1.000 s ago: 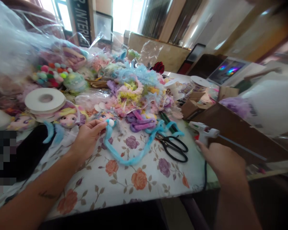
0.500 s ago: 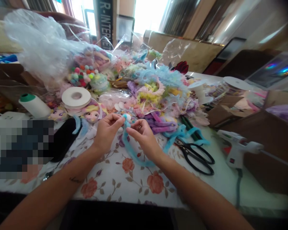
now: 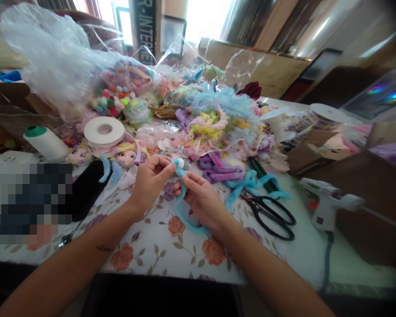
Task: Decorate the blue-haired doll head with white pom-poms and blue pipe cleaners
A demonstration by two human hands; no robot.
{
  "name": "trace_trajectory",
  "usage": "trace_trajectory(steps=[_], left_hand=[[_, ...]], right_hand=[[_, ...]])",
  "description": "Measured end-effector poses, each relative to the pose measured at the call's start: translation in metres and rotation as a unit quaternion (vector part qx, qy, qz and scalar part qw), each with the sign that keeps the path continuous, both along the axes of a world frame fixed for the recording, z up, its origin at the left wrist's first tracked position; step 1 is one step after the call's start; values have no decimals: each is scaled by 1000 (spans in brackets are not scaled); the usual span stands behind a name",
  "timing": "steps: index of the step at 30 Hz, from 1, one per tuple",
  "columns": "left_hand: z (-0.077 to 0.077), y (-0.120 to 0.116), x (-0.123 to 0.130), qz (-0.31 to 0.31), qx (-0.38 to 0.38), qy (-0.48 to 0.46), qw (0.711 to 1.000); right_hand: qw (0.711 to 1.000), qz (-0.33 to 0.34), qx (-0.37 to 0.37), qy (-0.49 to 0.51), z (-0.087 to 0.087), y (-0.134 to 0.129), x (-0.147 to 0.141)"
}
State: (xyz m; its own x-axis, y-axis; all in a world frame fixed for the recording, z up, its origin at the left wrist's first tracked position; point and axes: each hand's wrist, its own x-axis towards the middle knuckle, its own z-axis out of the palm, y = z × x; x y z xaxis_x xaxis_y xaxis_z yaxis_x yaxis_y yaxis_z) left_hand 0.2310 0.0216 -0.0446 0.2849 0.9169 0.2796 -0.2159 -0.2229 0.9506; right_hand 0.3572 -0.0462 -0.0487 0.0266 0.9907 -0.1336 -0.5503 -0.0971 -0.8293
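A fuzzy light-blue strip (image 3: 182,211) runs between my hands and curves down over the flowered cloth, passing under my right wrist. My left hand (image 3: 150,178) pinches its upper end, where a small white round piece (image 3: 181,164) shows at the fingertips. Just below, my right hand (image 3: 201,193) grips the same strip between thumb and fingers. More blue strip (image 3: 251,180) trails on the table to the right, beside black-handled scissors (image 3: 270,215). A purple fuzzy bundle (image 3: 218,167) lies behind my right hand.
A white glue gun (image 3: 326,200) stands at the right by a cardboard box (image 3: 376,211). Ribbon spool (image 3: 104,132), thread cone (image 3: 44,143) and a black phone-like object (image 3: 90,191) are at the left. Heaped lace trims (image 3: 214,105) and a plastic bag (image 3: 53,57) fill the back.
My right hand has turned and closed on the strip slightly lower and nearer my left hand. The white piece has shifted a little right; the hanging loop has shifted slightly.
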Motion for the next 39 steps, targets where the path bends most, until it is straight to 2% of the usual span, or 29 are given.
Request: trace_trajectory(steps=[10, 18, 25, 34, 39], left_hand=[[-2, 0, 0, 31, 83, 65, 994], [-6, 3, 0, 53, 161, 100, 980], [-6, 4, 0, 87, 246, 155, 953], [-8, 7, -3, 103, 377, 204, 898], [-8, 6, -3, 93, 407, 219, 882]], right_hand=[[999, -3, -29, 37, -3, 0, 4], [997, -31, -49, 45, 0, 0, 6], [992, -108, -65, -18, 1, 1, 5], [983, -117, 5, -142, -2, 1, 9], [981, -116, -3, -155, 1, 0, 10]])
